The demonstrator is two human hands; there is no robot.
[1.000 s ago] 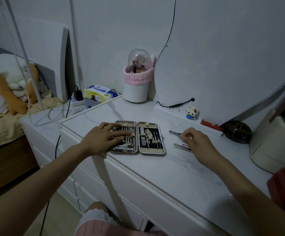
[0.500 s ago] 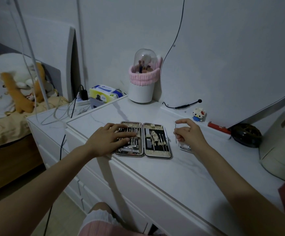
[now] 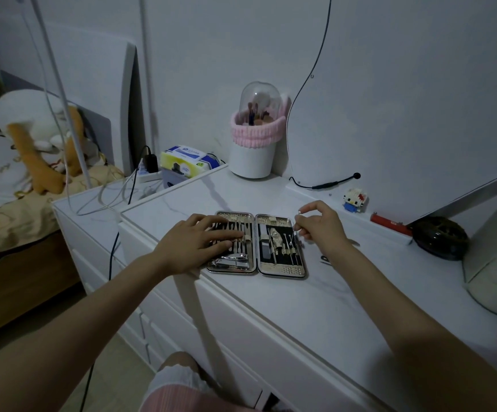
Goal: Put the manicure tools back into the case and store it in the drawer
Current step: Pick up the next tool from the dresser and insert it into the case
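Note:
The manicure case lies open and flat on the white dresser top, with several metal tools strapped into both halves. My left hand rests flat on the left half, fingers straight over the tools. My right hand hovers over the case's right edge and pinches a thin metal pick, its lower tip over the right half. Another loose tool lies on the top just right of the case, partly hidden by my right wrist.
A white brush holder with a pink band stands at the back. A small block figure, a red object and a dark round object line the back right. A tissue pack and cables sit left. Drawer fronts are below.
My right hand picked the thin pick up off the dresser top and carried it left to the case's right half. My left hand stayed on the left half.

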